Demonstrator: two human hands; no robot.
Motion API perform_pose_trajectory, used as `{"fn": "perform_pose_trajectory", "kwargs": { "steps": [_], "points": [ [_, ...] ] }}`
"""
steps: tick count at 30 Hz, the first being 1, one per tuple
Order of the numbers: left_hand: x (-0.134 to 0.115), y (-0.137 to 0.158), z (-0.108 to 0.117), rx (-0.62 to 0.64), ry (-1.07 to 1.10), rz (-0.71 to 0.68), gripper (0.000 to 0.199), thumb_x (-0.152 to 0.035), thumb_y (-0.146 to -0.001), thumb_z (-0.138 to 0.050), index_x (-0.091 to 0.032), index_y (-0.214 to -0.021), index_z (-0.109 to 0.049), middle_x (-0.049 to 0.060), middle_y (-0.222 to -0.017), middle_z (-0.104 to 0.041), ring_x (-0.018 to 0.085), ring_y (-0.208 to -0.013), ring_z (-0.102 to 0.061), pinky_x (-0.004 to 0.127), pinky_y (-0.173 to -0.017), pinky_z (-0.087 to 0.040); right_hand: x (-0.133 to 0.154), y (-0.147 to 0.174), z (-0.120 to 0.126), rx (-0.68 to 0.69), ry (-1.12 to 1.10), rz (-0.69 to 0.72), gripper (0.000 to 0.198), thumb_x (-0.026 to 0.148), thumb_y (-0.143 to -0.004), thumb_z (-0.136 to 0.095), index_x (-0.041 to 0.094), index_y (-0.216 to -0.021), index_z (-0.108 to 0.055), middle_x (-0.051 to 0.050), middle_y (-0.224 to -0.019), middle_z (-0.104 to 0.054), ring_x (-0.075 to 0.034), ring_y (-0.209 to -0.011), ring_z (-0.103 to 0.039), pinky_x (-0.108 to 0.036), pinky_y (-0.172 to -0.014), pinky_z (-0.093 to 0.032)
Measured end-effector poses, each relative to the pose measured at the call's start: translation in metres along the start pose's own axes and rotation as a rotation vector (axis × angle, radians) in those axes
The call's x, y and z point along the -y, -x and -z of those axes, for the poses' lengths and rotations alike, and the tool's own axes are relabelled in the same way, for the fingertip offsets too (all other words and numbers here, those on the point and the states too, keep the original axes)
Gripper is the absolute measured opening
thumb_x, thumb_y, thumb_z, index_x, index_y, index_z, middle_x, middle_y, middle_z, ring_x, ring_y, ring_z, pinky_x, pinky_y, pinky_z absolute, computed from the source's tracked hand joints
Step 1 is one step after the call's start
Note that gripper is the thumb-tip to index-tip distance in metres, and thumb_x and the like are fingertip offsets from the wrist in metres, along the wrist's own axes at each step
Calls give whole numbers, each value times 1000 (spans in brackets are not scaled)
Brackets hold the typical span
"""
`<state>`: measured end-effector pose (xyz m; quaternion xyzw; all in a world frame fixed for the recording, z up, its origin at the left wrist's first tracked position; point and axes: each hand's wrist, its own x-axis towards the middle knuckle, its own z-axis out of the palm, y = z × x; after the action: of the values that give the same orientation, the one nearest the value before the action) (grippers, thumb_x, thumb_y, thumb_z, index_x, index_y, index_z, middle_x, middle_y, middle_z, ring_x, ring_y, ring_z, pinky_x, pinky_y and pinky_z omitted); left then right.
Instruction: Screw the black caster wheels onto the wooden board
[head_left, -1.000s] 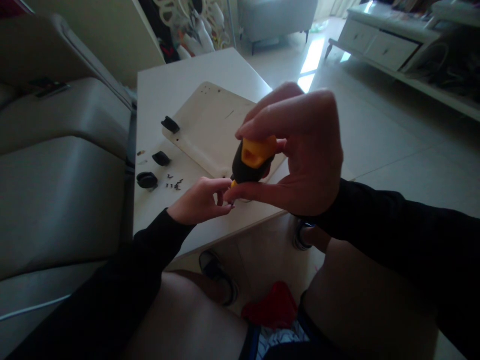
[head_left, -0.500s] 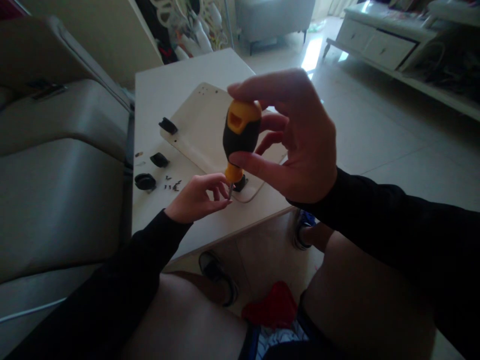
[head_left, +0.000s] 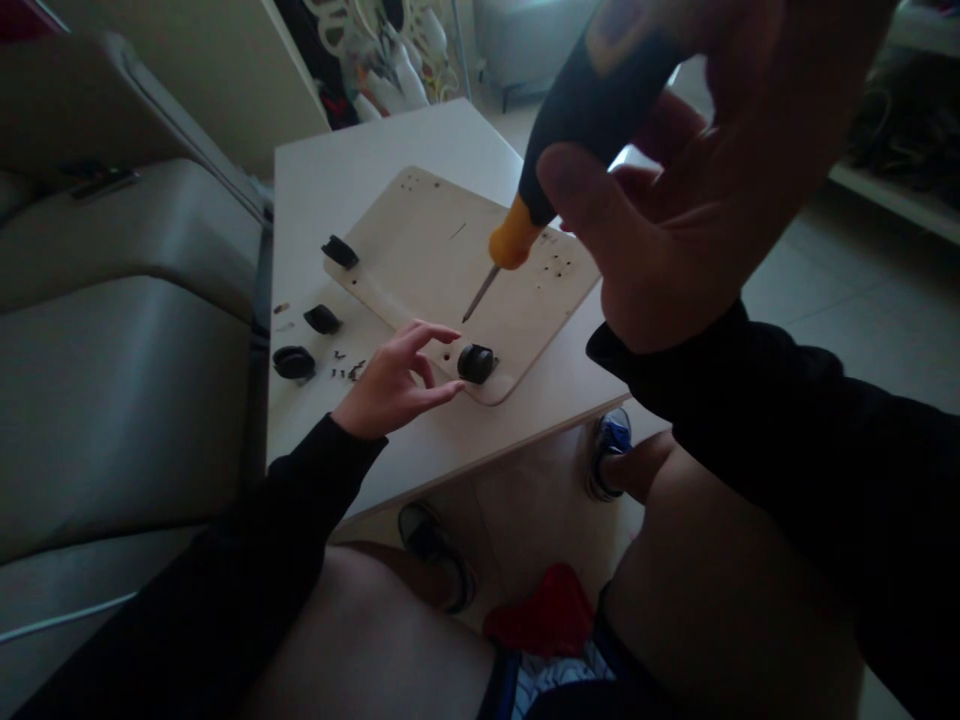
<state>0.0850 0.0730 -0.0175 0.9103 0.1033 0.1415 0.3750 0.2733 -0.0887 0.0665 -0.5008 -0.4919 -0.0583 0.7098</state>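
My right hand grips a black and yellow screwdriver, raised toward the camera with its shaft slanting down over a pale flat board. A black caster wheel sits on the board's near corner. Beside that wheel is my left hand, thumb and forefinger spread apart; I see nothing between them. Another black caster stands at the board's left corner. Several small holes mark the board's other corners.
On the white table, left of the board, lie two loose black casters and several dark screws. A grey sofa borders the table's left side. Something red is on the floor between my legs.
My right hand has lifted the screwdriver up and to the right, away from the near caster. My left hand's fingers have spread wider beside the wheel.
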Motion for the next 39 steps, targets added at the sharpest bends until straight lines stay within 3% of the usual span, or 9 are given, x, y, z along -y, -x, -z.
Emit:
{"fn": "perform_pose_trajectory", "kwargs": {
  "steps": [3,5,12,15,20,30,39],
  "points": [
    [2,-1,-10,23,5,-13,49,-31,-81,-82,-20,-126,-65,10,-129,-61,6,-61,-64,24,-62,-57,-7,-7,1,-90,86,164,42,18,-75,-83,18,-109,-59,6,-110,-65,-9,-94,-70,-12,-54,-48],
    [1,-2,-17,6,18,18,49,-33,-81,-82,-19,-125,-65,10,-126,-62,5,-59,-63,23,-60,-56,-10,-9,2,-49,190,217,37,16,-77,-80,21,-109,-62,7,-113,-68,-8,-92,-71,-11,-51,-48],
    [-2,-4,-32,-71,-23,127,48,-31,-81,-82,-15,-122,-62,7,-110,-66,7,-60,-60,26,-62,-54,-17,-6,1,52,314,135,50,11,-75,-77,26,-120,-59,4,-119,-69,-9,-94,-67,-13,-55,-54],
    [-2,-4,-30,-73,-17,129,41,-26,-80,-81,-15,-115,-64,6,-109,-66,6,-59,-59,24,-58,-52,-20,-4,2,93,304,71,51,13,-76,-78,27,-122,-60,4,-121,-69,-7,-87,-68,-15,-57,-56],
    [0,-6,-23,-57,-13,111,32,-22,-80,-78,-16,-109,-67,6,-112,-64,5,-58,-60,21,-56,-51,-25,-1,3,105,225,107,54,10,-73,-81,21,-123,-63,4,-119,-69,-2,-73,-64,-13,-65,-57],
    [3,-6,-15,-35,-6,104,34,-26,-82,-74,-17,-114,-68,6,-111,-63,4,-57,-59,21,-54,-51,-40,5,-5,216,212,4,48,22,-77,-77,25,-123,-62,-1,-117,-66,-11,-87,-68,-23,-77,-58],
    [0,-7,-15,-16,8,116,34,-31,-84,-73,-17,-113,-68,8,-117,-64,7,-59,-63,23,-55,-52,-41,5,-8,290,211,-23,51,23,-77,-75,22,-127,-64,-3,-118,-66,-8,-81,-64,-19,-66,-54]
  ]
}}
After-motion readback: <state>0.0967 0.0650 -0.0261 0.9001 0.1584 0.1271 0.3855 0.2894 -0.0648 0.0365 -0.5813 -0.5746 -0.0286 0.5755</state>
